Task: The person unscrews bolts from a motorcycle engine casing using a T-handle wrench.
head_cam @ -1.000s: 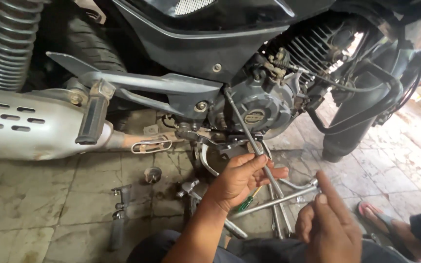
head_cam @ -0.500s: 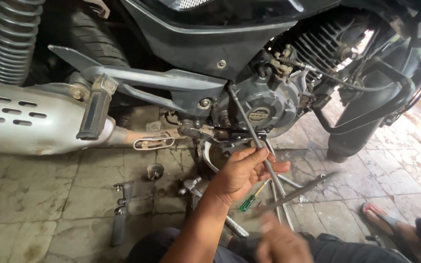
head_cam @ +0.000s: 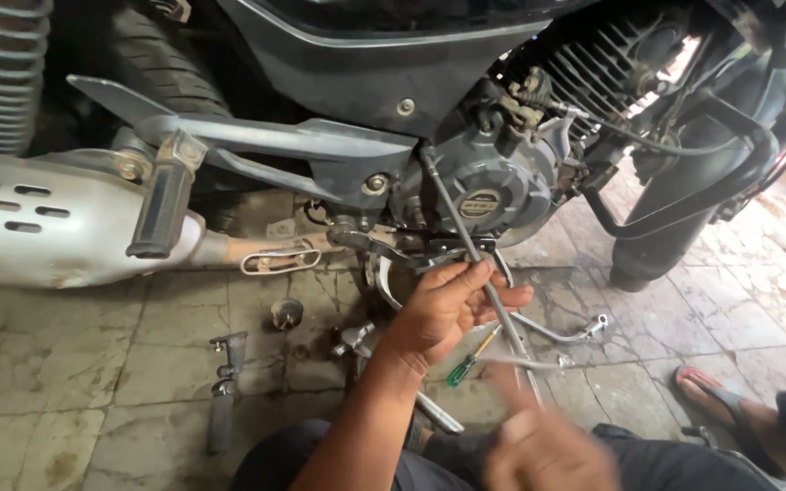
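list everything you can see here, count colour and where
motorcycle: 1, black, across the top
engine cover: 1, grey, centre
exhaust: 1, silver, left
footpeg: 1, grey-black, over the exhaust
long rod tool: 1, steel, from engine down past the left hand
screwdriver: 1, green handle, on the floor under the left hand
loose footpeg: 1, dark, floor lower left
sandalled foot: 1, red strap, right edge
left hand: around the rod
right hand: blurred, bottom centre

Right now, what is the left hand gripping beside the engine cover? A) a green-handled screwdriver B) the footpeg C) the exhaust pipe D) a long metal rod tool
D: the left hand is closed around the long metal rod tool, while the green-handled screwdriver lies on the floor.
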